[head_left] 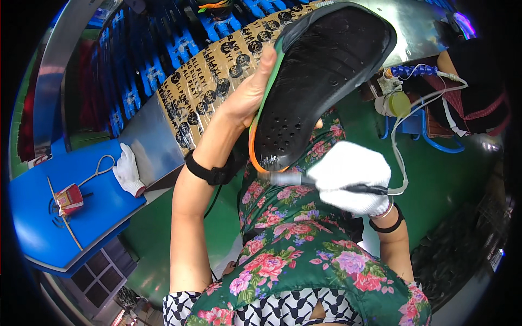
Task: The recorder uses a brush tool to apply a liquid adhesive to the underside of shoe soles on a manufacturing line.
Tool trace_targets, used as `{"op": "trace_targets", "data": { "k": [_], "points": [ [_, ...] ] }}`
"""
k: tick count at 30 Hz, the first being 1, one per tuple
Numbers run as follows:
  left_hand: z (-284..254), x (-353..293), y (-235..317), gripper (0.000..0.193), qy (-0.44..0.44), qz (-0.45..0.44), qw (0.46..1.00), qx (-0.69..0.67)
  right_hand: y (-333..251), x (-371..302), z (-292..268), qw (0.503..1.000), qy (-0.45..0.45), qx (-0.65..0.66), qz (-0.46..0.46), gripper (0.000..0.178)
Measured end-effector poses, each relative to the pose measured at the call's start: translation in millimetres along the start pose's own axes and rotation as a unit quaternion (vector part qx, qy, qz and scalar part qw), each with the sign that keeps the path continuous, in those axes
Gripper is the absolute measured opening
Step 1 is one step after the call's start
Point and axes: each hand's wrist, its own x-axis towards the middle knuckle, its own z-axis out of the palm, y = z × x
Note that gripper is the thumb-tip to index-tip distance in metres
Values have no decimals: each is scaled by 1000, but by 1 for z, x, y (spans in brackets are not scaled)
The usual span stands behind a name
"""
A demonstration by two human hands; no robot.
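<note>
A black shoe sole (321,81) with a green and orange rim is held up in front of me, tilted, its heel end low and toward me. My left hand (251,96), bare, grips it by its left edge, thumb along the green rim; the other fingers are mostly hidden behind it. My right hand (353,176), in a white knit glove, is closed around a brush (288,178) fed by a thin hose. The brush tip is blurred and lies at the orange heel rim. Wet-looking streaks shine on the heel, near a group of small holes.
Behind the sole runs a roller conveyor (179,49) with a taped brown cardboard sheet (201,98). At left, a blue table (103,212) bears a white glove (128,171) and a small red box (69,199). The pale hose (401,163) leads up to a yellow-green container (399,104) at right.
</note>
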Motion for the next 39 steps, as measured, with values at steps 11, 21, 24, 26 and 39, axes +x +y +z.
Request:
{"op": "trace_targets", "data": {
  "k": [11,21,24,26,39],
  "points": [
    [21,-2,15,96,59,-142,977,147,4,7,6,980,-63,-172,-73,26],
    [32,5,25,98,-27,-234,939,249,7,9,12,971,-145,-157,-105,24],
    [33,4,28,100,-23,-278,919,277,1,15,1,987,-141,-51,-60,26],
    [30,3,27,106,-12,-269,909,317,-2,19,0,993,-92,-68,-38,29],
    [21,3,26,111,-10,-243,907,345,3,19,11,988,-125,-65,-62,26]
  ]
}}
